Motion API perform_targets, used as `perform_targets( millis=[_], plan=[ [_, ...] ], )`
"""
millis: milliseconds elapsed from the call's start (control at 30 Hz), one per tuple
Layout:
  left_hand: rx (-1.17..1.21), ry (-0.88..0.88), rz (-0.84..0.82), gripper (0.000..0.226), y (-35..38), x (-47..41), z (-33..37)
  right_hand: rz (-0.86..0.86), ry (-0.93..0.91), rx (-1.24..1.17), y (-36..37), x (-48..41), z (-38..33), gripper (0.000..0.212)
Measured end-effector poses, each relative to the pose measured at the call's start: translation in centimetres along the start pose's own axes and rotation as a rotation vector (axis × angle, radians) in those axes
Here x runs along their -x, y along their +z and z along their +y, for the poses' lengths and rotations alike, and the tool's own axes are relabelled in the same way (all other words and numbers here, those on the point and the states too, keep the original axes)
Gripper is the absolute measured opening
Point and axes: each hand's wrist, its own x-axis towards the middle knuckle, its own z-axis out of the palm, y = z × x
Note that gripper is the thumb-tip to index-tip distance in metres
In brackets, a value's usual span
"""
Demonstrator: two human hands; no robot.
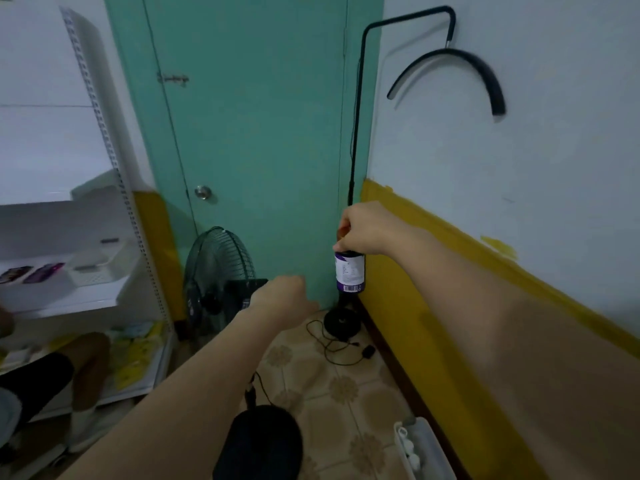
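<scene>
The right hand (363, 230) holds a dark bottle (349, 273) with a white and purple label up in the air, in front of the teal door (259, 133) and well above the tiled floor (346, 386). Its fingers (343, 242) are curled round the bottle's top and pinch it from above, so the body hangs upright below the hand and the cap is hidden. Behind the bottle stands the black pole of a floor lamp (355, 133), whose round base (343, 323) rests on the floor by the yellow-painted wall.

The left hand (282, 296) is stretched out lower and to the left, apart from the bottle, with a standing fan (216, 271) beyond it. Only its blurred back shows; the fingers seem bent away from the camera, and whether they hold anything cannot be told.

The step in hand looks like carrying the bottle, with nothing beneath it to rest on. The next move probably calls for a firmer hold: the left hand could rise to take the labelled body, since a pinch at the top lets the bottle swing. The white shelf unit (69, 289) on the left seems the nearest place to set it.
</scene>
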Motion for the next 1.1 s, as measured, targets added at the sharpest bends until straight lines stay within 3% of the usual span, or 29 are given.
perform_targets(
  millis=[233,467,633,700,933,1100],
  plan=[
    [-0.031,0.101,-0.117,0.043,4.6,-14.4,1.2,-0.057,0.168,-0.018,3.4,-10.2,8.2,0.04],
    [-0.107,0.362,-0.184,0.039,13.5,-27.1,6.4,-0.144,0.448,-0.067,8.4,-16.2,20.2,0.041],
    [-0.066,0.488,-0.283,0.044,20.5,-32.5,11.2,-0.185,0.657,-0.093,13.0,-16.8,29.7,0.025],
    [-0.096,0.547,-0.328,0.046,23.2,-34.1,13.1,-0.196,0.733,-0.11,15.2,-16.5,33.4,0.032],
    [-0.172,0.55,-0.45,0.05,32.9,-38.7,16.2,-0.281,0.843,-0.196,25.1,-16.1,44.8,0.028],
    [-0.231,0.639,-0.492,0.038,41.1,-41.0,17.6,-0.235,0.93,-0.262,35.3,-14.3,50.9,0.021]
  ],
)
